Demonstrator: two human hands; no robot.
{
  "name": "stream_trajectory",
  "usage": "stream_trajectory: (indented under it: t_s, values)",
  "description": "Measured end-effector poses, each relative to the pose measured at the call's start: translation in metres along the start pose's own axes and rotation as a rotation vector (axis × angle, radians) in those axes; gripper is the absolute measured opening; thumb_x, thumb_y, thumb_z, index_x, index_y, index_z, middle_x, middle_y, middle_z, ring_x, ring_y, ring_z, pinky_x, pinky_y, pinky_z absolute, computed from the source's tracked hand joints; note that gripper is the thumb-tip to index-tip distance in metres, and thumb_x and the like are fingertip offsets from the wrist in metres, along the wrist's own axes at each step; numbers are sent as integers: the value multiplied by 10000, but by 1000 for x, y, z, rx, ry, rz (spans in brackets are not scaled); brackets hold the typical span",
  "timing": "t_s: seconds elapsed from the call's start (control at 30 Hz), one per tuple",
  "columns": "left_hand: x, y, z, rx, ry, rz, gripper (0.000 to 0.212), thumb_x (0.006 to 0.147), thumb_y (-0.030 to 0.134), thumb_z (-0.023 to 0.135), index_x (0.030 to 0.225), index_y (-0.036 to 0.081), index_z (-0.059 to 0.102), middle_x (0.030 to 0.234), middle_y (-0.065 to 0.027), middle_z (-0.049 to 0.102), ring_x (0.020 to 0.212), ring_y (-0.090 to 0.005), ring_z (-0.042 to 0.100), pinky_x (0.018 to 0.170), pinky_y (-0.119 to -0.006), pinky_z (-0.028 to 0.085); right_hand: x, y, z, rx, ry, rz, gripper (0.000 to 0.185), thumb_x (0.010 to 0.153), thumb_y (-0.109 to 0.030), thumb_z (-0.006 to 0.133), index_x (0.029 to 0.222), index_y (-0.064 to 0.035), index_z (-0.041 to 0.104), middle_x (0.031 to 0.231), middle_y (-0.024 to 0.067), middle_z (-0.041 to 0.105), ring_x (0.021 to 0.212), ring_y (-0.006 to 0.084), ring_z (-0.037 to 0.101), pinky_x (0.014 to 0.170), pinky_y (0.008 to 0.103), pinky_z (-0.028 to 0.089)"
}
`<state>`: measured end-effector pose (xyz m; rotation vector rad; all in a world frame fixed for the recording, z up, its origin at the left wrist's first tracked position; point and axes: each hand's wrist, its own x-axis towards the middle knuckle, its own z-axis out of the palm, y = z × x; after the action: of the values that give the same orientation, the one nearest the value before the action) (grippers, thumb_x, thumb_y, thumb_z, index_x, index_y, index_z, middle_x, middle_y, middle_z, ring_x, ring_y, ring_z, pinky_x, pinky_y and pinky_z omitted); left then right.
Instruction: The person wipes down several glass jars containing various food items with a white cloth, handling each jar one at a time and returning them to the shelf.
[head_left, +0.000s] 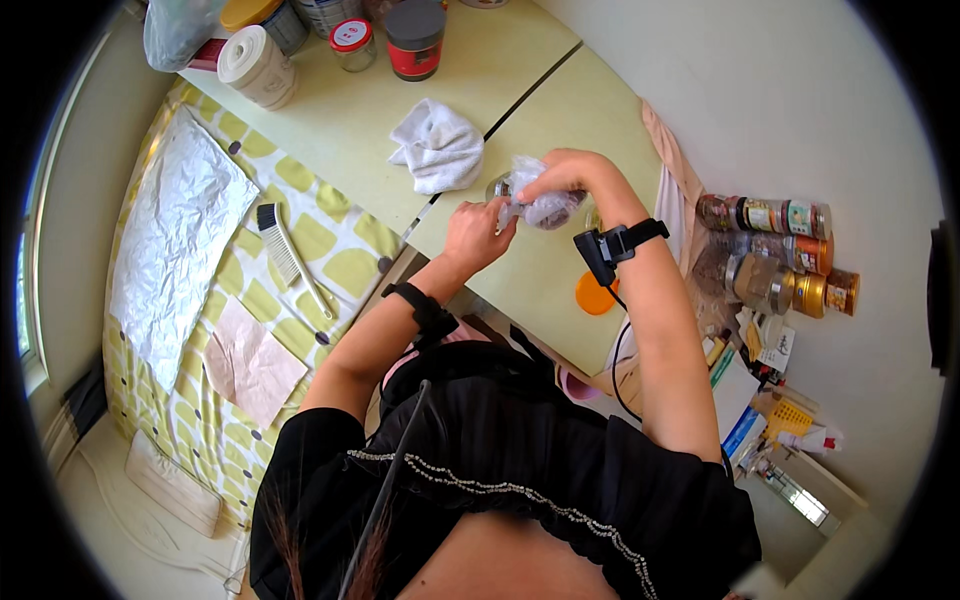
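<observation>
My right hand (571, 174) grips a clear plastic bag (551, 206) from above; something dark shows through its film, too blurred to name. With bent fingers my left hand (481, 234) pinches the gathered edge of the same bag. Just beyond the left fingertips, a glass jar (495, 186) is partly covered by the bag. Under my right wrist, a second glass container (593, 219) shows only in part. An orange round lid (592, 292) lies on the pale yellow tabletop near its front edge. A crumpled white cloth (442, 150) rests beyond my left hand.
At the back stand a paper roll (259, 71), a red-lidded glass jar (352, 46) and a dark-lidded canister (415, 41). On the patterned cloth (300, 169) at left lie foil (180, 247), a brush (289, 251) and a pink napkin (253, 361). Several jars (765, 281) line the right wall.
</observation>
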<state>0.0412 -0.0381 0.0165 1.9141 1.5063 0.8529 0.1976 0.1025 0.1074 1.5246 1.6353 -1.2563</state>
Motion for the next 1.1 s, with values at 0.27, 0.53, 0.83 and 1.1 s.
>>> stream_trajectory:
  t_s: [0.27,0.53,0.83,1.1]
  values:
    - [0,1,1,23,1,-19,258,809,203,688,1015,52,655,691,-164,653,676,-354,638,679,-449,494,-5,-3,-1,9,4,-9,639,647,-495,810,937,63,698,863,164,695,709,248,659,652,349,526]
    - [0,0,1,-23,28,-42,284,806,176,686,1049,53,607,697,-172,652,673,-376,631,650,-466,491,-5,-5,0,60,-13,13,648,644,-511,797,936,59,699,866,165,701,701,252,669,652,352,536]
    - [7,1,-6,-15,-21,-24,658,768,209,736,1328,100,409,1026,-192,637,861,-383,628,730,-451,506,-7,-9,2,130,-58,44,657,706,-524,744,1044,38,688,997,169,711,832,271,697,754,357,551]
    - [15,16,-18,-68,-22,70,924,742,384,806,1474,119,308,1329,-156,463,1089,-353,567,847,-438,521,-17,-20,1,10,-128,93,534,867,-503,560,1142,-62,680,1062,129,710,898,240,703,781,367,569]
